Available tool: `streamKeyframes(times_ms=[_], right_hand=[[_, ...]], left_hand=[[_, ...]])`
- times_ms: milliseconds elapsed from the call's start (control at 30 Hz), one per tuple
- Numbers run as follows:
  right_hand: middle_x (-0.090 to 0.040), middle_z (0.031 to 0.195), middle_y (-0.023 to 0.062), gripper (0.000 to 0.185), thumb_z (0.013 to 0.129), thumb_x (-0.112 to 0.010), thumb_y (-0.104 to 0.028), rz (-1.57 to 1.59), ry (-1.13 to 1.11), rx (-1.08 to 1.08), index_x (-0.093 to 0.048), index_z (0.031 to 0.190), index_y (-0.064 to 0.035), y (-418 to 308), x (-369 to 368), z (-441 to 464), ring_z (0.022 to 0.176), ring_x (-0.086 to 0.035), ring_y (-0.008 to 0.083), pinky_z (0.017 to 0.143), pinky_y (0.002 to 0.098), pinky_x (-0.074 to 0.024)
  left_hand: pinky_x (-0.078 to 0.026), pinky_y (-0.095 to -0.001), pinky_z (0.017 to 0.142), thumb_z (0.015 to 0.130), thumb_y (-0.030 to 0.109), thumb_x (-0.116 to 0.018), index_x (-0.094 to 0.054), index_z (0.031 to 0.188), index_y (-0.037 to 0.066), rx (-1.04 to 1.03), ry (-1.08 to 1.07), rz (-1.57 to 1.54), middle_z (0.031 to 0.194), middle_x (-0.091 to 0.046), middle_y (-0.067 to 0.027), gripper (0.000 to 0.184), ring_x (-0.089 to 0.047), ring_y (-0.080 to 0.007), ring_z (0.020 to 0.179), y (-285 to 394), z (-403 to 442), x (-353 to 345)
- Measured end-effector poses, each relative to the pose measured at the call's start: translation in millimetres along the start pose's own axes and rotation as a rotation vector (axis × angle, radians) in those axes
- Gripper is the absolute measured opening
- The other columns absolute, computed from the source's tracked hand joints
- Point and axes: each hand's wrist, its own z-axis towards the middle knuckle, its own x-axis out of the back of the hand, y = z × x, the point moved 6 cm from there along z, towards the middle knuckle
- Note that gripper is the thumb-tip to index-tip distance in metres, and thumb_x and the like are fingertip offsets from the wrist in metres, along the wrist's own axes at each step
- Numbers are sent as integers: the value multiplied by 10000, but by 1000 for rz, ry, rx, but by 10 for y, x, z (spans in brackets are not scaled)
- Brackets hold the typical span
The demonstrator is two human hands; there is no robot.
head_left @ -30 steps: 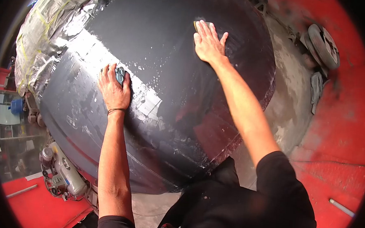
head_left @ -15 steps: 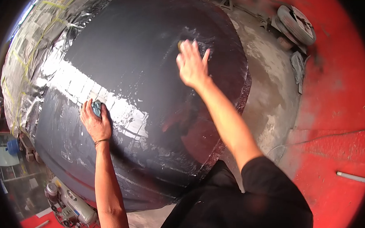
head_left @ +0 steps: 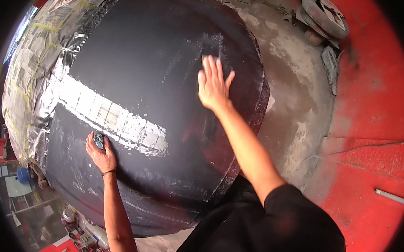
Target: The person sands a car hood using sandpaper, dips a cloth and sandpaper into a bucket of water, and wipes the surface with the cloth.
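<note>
A dark car hood point(head_left: 123, 53) with wet streaks and whitish residue spreads under both hands. My left hand point(head_left: 101, 158) rests on its near left part, fingers curled around a crumpled blue-grey rag point(head_left: 99, 141). On the far right part lies my right hand point(head_left: 214, 86), its fingers stretched flat over a small yellowish pad point(head_left: 203, 59). Only a thin edge of that pad shows; the fingers cover the rest. Just beyond the fingertips is a patch of whitish, wet residue point(head_left: 213, 39). A bright reflection crosses the hood between the hands.
Taped newspaper and foil point(head_left: 31, 76) cover the car at left. An air compressor point(head_left: 84, 234) stands at lower left. Tires point(head_left: 322, 18) are stacked at upper right by a red wall point(head_left: 370, 148). Bare concrete floor point(head_left: 290, 103) runs along the hood's right edge.
My left hand has slid nearer to me with the rag, off the bright reflection. My right hand has drawn slightly nearer across the hood, exposing more of the whitish patch. The camera view shifted slightly.
</note>
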Motion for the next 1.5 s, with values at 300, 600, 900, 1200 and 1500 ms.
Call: streamKeyframes(times_ms=[300,600,900,1200,1500], right_hand=[[-151,1878,59,657,1187,-291,-382,64,-41,-204,-219,1780,-109,-157,78,1587,1736,-61,310,1305,774,72],[-141,1879,100,685,1187,-280,-395,117,28,-426,-180,1787,-81,644,205,483,1736,-43,339,1305,769,36],[-186,1865,87,673,1191,-326,-411,53,142,-141,-242,1776,-87,778,186,-442,1724,-132,324,1304,777,7],[-189,1865,67,654,1205,-275,-452,85,99,-205,-233,1785,-152,1351,355,-361,1727,-114,312,1319,759,-19],[-103,1883,36,672,1199,-254,-477,127,-27,-254,-174,1800,-187,1898,375,-125,1735,-61,294,1321,765,-36]], left_hand=[[-336,-543,1273,1070,314,-708,-523,1568,38,28,20,79,1563,-564,-204,599,-475,-408,1498,-13,24,-42],[-351,-527,1255,1083,347,-679,-527,1579,55,-10,31,111,1544,-581,-181,595,-484,-400,1473,-18,-11,-50],[-352,-551,1240,1092,372,-679,-523,1567,53,28,-4,117,1529,-580,-196,593,-493,-416,1446,-99,-4,-60],[-378,-560,1214,1086,409,-678,-520,1567,60,26,-5,97,1519,-565,-217,615,-490,-425,1437,-91,5,-67],[-376,-539,1231,1082,419,-683,-538,1568,59,70,-16,117,1522,-572,-223,622,-501,-413,1446,-161,-12,-34]])
